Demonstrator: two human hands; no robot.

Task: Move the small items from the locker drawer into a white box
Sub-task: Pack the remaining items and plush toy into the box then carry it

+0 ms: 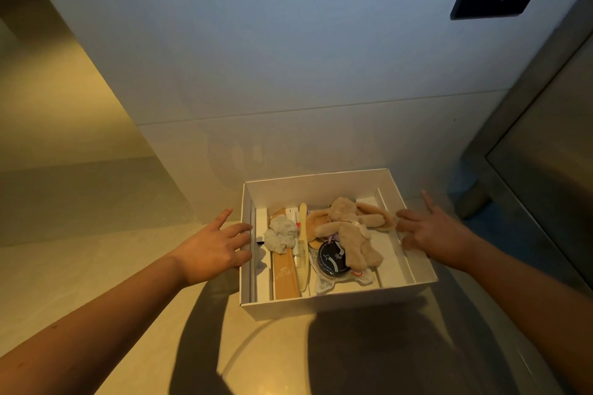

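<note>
Two hands flank the white box (pixel 337 306), which sits open side up on the pale floor (pixel 96 266) close to the wall (pixel 288 58). Left hand (pixel 213 245): fingers straight and spread, tips at the left wall of the box, gripping nothing. Right hand (pixel 433 231): fingers also splayed, over the right rim, holding nothing; firm contact cannot be told. No locker drawer in view.

Inside the box are a plush rabbit (pixel 349 231), grey scrunchie (pixel 282 237), comb (pixel 302 253), tan tube (pixel 284 277), black round tin (pixel 332 258) and clear packet (pixel 343 280).

Judged step: loading looks done or nearly so, with the hands set to take the box by its sides. The next move calls for even pressure on both side walls and a level lift, since there is no lid.

The box's long axis runs left to right, its right end turned slightly away. Comb and tube lie front to back; the rabbit lies diagonally, head toward the wall.
</note>
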